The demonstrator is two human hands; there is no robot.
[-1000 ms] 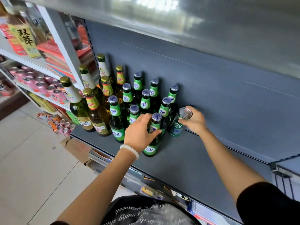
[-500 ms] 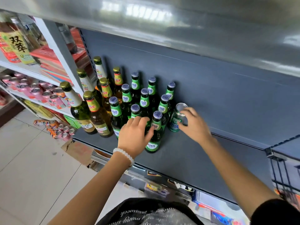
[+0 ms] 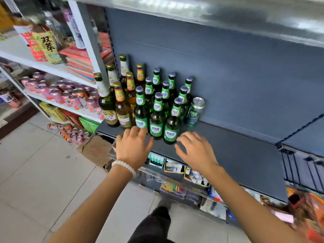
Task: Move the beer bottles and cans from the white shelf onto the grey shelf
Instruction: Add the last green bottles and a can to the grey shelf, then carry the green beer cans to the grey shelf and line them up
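Two hands had just let go: the left hand and right hand hung loose and empty at the frame's middle. One green can stood beside the bottles on the grey shelf. At left, the white shelf held pink cans.

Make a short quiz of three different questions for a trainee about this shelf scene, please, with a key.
1. True or false: the right hand grips the green can.
2. Where does the can stand? A) to the left of the bottles B) at the right end of the bottle group C) on the floor
3. Fill in: the left hand wears a white ____ at the wrist.

Key: 1 false, both hands are open and hold nothing. 2 B, on the grey shelf. 3 bracelet.
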